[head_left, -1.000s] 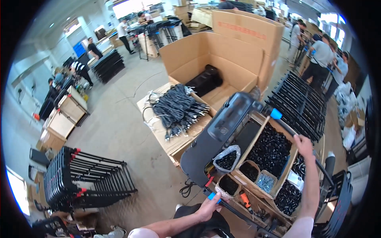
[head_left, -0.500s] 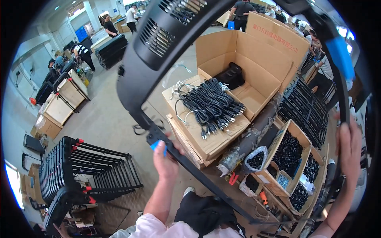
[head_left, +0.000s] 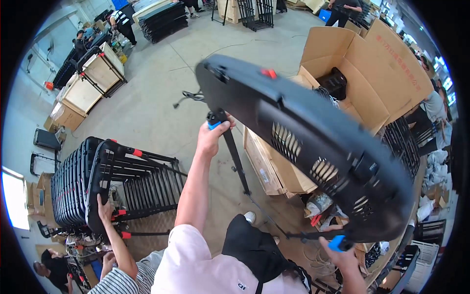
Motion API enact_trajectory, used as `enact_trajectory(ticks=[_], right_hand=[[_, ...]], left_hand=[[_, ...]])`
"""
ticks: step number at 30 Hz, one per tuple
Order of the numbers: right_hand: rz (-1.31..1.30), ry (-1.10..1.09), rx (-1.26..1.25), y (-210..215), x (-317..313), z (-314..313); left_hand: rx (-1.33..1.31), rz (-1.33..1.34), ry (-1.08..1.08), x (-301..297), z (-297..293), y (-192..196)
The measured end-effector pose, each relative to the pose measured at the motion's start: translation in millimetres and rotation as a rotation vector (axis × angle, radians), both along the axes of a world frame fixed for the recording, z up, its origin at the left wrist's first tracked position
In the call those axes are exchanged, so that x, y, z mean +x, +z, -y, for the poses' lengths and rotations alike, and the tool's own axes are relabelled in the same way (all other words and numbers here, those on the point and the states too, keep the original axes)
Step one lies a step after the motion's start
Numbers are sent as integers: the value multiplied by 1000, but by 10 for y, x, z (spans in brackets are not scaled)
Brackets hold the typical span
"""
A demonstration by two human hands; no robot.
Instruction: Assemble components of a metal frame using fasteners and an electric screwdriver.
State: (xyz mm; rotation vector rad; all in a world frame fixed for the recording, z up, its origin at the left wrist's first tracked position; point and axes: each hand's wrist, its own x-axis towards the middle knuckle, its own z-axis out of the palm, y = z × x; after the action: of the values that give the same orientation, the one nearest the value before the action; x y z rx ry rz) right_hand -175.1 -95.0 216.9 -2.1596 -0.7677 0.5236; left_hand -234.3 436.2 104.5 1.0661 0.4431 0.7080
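A large black frame with a vented plastic housing [head_left: 313, 137] is held up in front of me, tilted down toward the right. My left hand [head_left: 210, 137] is closed around one black tube, beside a blue wrap near the housing's left end. At the lower right, my right hand [head_left: 345, 259] is closed on the frame's other side, by another blue wrap [head_left: 339, 243]. Its fingers are partly hidden. A thin black bar [head_left: 237, 164] runs down from my left hand toward the right one. A black cord with a plug [head_left: 188, 96] hangs near the housing's left end.
Left, similar black frames [head_left: 73, 181] stand stacked, with a co-worker's hand [head_left: 104, 210] on the closest one. Behind the housing, an open carton [head_left: 367, 73] rests above a wooden crate [head_left: 262, 164]. More wooden crates [head_left: 83, 93] stand at far left.
The frame has swung round and tipped, its housing now stretching across to the right. My right hand has come down and inward. A co-worker has appeared at the left stack. The view has turned left.
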Motion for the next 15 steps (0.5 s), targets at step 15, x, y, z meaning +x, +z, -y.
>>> enact_trajectory(ticks=[15], right_hand=[[83,-204,159,-3303,-42,-759]], left_hand=[[73,-495,-140,1229,-710,-1422]])
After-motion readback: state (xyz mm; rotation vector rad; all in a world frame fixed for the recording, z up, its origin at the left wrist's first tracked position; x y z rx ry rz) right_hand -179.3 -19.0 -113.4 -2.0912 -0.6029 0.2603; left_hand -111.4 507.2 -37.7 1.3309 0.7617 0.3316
